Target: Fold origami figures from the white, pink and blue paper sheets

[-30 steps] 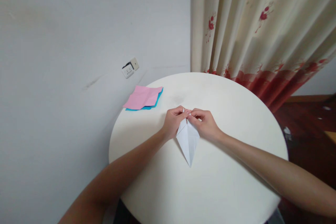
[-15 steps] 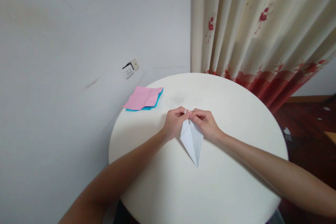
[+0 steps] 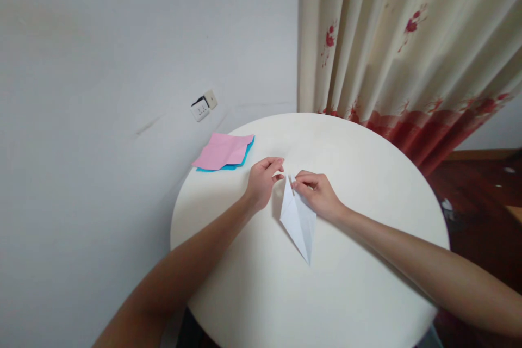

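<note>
**A:** Head view, the only one I have. What's the grip?

**B:** I see the right hand [image 3: 317,194] pinching the top tip of the folded white paper [image 3: 299,219], fingers closed on it. The left hand [image 3: 261,180] is off the paper, just beside that tip, fingers loosely curled and holding nothing. The paper lies near the middle of the round table [image 3: 359,293], long point aimed toward me.

**A:** What could go wrong from here?

**B:** My judgement: with only one hand pinning it, and only at the tip, the paper could pivot on the smooth tabletop, so any crease I press would run crooked. The folded layers may also spring apart where nothing holds them flat. A pinch that hard on a thin tip could crumple or tear it.

**A:** Anything nearby to worry about?

**B:** The pink sheet [image 3: 223,150] lies on a blue sheet [image 3: 247,153] at the table's far left edge, close to the wall. A careless sweep of the left forearm could push them off.

**A:** Count them for me.

**B:** One folded white paper, one pink sheet, at least one blue sheet under it, one table, two hands. Behind: one curtain [image 3: 408,38], one wall socket [image 3: 203,105].
</note>
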Demonstrator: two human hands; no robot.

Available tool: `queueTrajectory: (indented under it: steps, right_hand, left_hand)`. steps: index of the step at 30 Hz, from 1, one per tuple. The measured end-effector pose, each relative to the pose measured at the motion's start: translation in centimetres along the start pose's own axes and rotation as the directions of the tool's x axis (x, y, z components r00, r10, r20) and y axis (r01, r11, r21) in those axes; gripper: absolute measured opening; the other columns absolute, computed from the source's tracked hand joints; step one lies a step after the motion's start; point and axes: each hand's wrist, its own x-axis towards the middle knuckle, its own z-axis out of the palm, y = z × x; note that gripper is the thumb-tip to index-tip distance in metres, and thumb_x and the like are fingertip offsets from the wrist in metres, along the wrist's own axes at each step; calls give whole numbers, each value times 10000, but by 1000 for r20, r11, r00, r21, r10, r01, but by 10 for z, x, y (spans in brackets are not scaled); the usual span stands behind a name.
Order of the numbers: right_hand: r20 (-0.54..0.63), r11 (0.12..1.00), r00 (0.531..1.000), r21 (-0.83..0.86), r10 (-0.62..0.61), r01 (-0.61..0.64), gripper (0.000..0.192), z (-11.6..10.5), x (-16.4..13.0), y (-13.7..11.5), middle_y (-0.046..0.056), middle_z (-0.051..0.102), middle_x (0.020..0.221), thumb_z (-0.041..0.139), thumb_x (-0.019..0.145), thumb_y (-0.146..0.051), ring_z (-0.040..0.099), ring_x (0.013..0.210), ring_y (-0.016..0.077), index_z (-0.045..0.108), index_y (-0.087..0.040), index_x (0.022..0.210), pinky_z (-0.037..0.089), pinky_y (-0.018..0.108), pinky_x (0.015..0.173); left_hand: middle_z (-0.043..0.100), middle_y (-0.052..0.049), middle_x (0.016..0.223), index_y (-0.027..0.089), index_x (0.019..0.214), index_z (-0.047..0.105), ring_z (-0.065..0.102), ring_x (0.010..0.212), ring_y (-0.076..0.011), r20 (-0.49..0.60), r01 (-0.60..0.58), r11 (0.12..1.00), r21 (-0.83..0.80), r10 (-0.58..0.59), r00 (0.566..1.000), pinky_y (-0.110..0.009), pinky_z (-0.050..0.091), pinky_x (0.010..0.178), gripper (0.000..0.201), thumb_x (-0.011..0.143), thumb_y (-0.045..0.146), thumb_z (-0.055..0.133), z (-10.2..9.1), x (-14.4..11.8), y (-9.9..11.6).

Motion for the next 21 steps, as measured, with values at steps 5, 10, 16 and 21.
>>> queueTrajectory:
  steps: [5, 10, 16, 21]
  right_hand:
    - [-124, 992, 989, 107, 75, -61, 251, -4, 4, 8, 31, 613, 749, 612, 848, -364, 523, 668, 144, 703, -166, 723, 373, 262, 575]
    - [-205, 983, 967, 132, 150, -125, 253, -6, 8, 12, 32, 629, 710, 661, 794, -380, 513, 612, 137, 694, -156, 681, 373, 253, 527]
    - [-206, 977, 961, 140, 185, -159, 324, -5, 13, 11, 51, 685, 794, 641, 795, -468, 561, 698, 158, 712, -154, 828, 430, 266, 609]
    - [-65, 959, 961, 117, 268, -259, 427, -2, 10, 21, 24, 623, 675, 675, 749, -560, 507, 615, 138, 676, -133, 765, 389, 251, 545]
  left_hand:
    - [666, -57, 966, 188, 1142, 655, 620, 812, -159, 312, 236, 967, 93, -253, 916, -275, 468, 725, 471, 755, 434, 758, -1, -6, -7]
    - [725, -100, 861, 107, 895, 739, 658, 751, -210, 372, 332, 885, 326, -443, 816, -299, 467, 705, 395, 668, 418, 829, -3, -14, -15]
    - [740, -101, 821, 110, 833, 755, 670, 712, -223, 206, 280, 920, 274, -341, 917, -302, 477, 658, 362, 647, 409, 838, -3, -9, -19]
    - [731, -96, 796, 103, 825, 741, 663, 689, -208, 49, 209, 964, 167, -220, 974, -292, 488, 630, 360, 654, 408, 830, -7, -3, -22]
